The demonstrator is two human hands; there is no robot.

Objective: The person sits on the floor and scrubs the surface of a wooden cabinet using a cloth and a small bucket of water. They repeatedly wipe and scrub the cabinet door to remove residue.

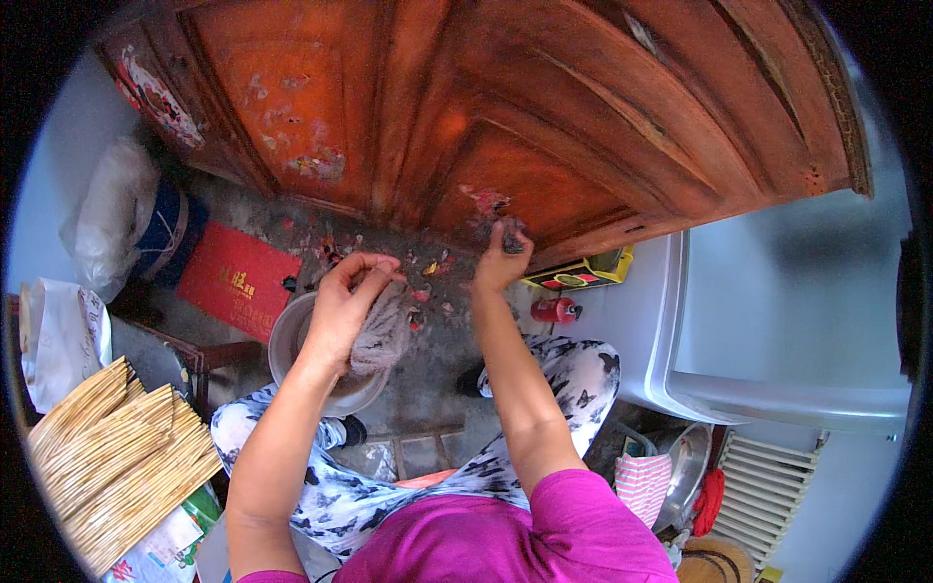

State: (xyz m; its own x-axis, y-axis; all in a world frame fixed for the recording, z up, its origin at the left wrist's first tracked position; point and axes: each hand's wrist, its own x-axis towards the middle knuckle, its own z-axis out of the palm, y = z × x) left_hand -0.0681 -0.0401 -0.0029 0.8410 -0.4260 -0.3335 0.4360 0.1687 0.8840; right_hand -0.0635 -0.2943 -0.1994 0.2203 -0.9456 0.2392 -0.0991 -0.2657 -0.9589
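Note:
My left hand [342,303] is closed on a grey, wet-looking rag [382,335], which hangs over a pale bucket [284,342] on the floor between my knees. My right hand [502,262] reaches forward to the lower panel of a reddish-brown wooden cabinet [573,185]. Its fingers are wrapped around a small dark scrubbing pad [512,233] pressed to the wood. Just above that pad is a ragged pink-and-white paper remnant [483,199]. More torn residue [319,163] clings to the panel on the left. The bucket's contents are mostly hidden by the rag and hand.
Paper scraps [428,267] litter the floor under the cabinet. To the left are a red box [238,277], a white plastic bag [112,214] and bundled straw-coloured sticks [126,457]. On the right, a red bottle [554,310] stands beside a yellow-and-black box [583,272] and a white appliance [661,330].

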